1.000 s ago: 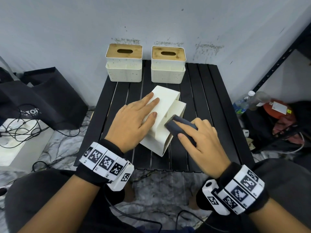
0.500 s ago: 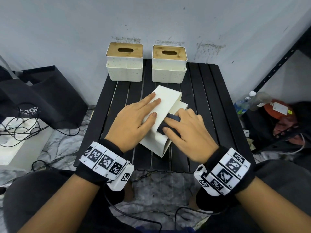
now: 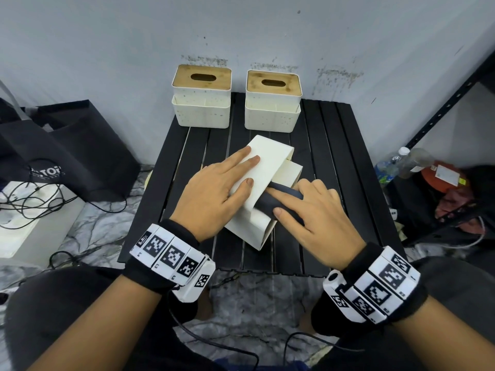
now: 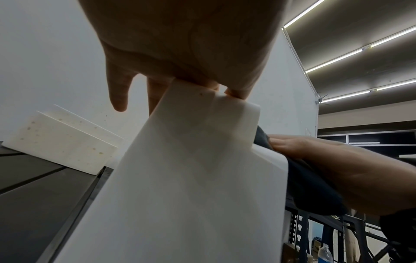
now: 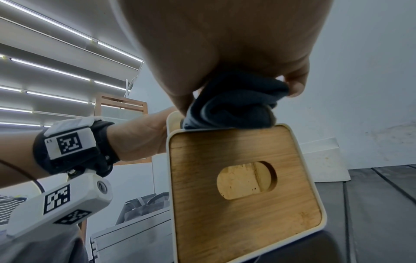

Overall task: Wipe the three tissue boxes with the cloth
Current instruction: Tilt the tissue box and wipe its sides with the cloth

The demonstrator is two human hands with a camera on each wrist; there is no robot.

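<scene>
A: Where is the box being wiped?

B: It lies tipped on its side in the middle of the black slatted table (image 3: pixel 348 145), set at an angle. The box (image 3: pixel 267 162) shows a plain cream face upward; from the right wrist view its wooden lid (image 5: pixel 243 186) with the oval slot faces the person's right.

A: And the left hand?

B: The left hand (image 3: pixel 214 194) rests flat on that upper face — fingers straight and spread, thumb along the near edge, pressing down, not curled round anything.

A: The right?

B: The right hand (image 3: pixel 310 218) presses the dark cloth (image 3: pixel 270 202) against the box's upper right side, just above the lid edge. In the right wrist view the cloth is bunched under the palm, with the thumb and a fingertip curled round it — so it grips the cloth.

A: The other two boxes?

B: Both stand upright at the far edge of the table by the wall, side by side but apart. The left box (image 3: pixel 202 100) and the right box (image 3: pixel 273 103) each have a wooden top with a slot, and pale speckled sides. Neither hand touches them.

A: Anything around the table?

B: A black bag (image 3: pixel 67 156) and cables on the floor to the left, and a water bottle (image 3: pixel 388 167) beside a dark metal rack (image 3: pixel 442 108) to the right.
</scene>
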